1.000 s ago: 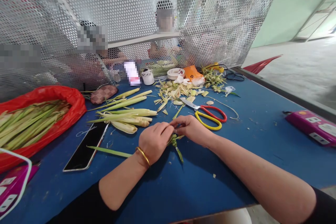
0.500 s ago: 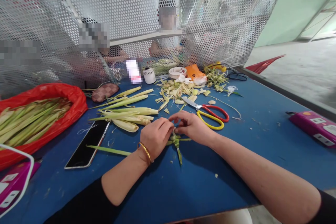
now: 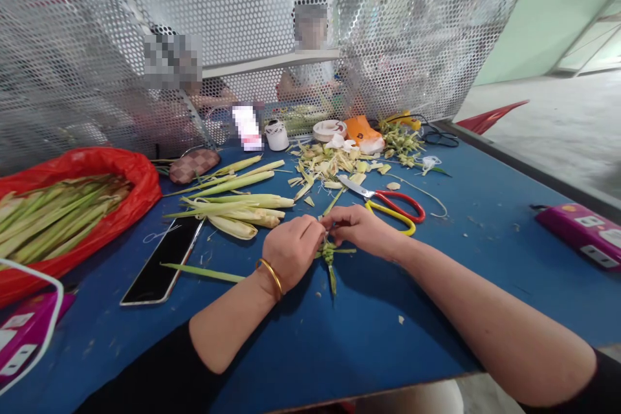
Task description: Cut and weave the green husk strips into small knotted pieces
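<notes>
One leaf knot (image 3: 328,253) lengthwise, tail (image 3: 332,281) nearward

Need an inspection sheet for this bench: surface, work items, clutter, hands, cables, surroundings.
Surface: blue table, flecked with small debris.
Work items: small knotted-looking green leaf piece; scissors with red and yellow handles; pale green leafy stalks; red plastic bag of long leaves.
Clutter: pale yellow-green scraps; flat black-screened phone.
Hands: left hand and right hand bent together at the leaf piece's far end; exact grip hidden.
Cables: thin black cable, far right corner; white cable, left edge. Connections unclear.
Surroundings: perforated silvery sheet behind; people visible through it.
</notes>
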`<state>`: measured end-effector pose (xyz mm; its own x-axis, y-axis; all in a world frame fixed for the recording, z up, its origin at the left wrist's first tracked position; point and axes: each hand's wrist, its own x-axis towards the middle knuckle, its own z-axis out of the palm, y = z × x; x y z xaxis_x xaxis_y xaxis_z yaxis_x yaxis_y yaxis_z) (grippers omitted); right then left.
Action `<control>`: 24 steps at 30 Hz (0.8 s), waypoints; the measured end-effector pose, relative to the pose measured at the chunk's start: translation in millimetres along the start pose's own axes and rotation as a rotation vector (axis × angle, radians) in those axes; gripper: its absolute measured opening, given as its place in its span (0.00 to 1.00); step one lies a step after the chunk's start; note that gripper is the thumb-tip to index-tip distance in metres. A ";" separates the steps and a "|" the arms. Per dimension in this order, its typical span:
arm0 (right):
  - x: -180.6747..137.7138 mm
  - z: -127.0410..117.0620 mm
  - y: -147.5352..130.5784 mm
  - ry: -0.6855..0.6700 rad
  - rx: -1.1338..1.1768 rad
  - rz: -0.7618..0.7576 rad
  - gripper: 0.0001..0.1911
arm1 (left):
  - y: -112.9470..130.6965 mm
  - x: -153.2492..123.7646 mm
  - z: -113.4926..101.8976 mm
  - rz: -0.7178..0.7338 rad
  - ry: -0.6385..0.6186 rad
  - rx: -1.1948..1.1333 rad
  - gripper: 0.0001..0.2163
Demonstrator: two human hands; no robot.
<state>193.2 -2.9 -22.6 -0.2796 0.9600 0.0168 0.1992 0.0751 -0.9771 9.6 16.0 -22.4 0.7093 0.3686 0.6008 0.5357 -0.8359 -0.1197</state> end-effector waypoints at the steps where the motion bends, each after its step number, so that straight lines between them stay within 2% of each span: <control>1: 0.2 0.0 1.0 -0.004 -0.004 0.007 0.12 | 0.1 0.0 0.0 0.000 -0.001 0.000 0.11; 5: 0.4 1.5 4.8 0.036 -0.010 0.052 0.05 | 0.7 0.4 -0.2 0.006 0.015 -0.003 0.11; 11: -1.1 -3.8 0.0 0.055 -0.016 0.126 0.04 | -0.2 0.9 -1.1 -0.001 0.012 -0.041 0.12; 15: -4.7 -14.7 -7.7 -0.034 -0.085 0.145 0.06 | -1.5 -0.6 -0.1 -0.013 -0.013 -0.088 0.11; 18: -8.0 -22.7 -11.4 -0.156 -0.166 0.122 0.05 | -2.0 -1.9 0.2 -0.017 -0.031 -0.141 0.10; 21: -9.6 -28.6 -11.9 -0.257 -0.278 0.130 0.04 | -2.4 -2.5 -1.8 -0.035 -0.092 -0.219 0.09; 24: -9.6 -33.1 -12.5 -0.268 -0.438 0.198 0.03 | -3.6 -1.7 -5.7 -0.074 -0.180 -0.287 0.08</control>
<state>224.5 -4.1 -3.6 -0.4149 0.8694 -0.2684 0.6287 0.0606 -0.7753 3.8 16.1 -18.5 0.7564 0.4770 0.4476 0.4562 -0.8751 0.1618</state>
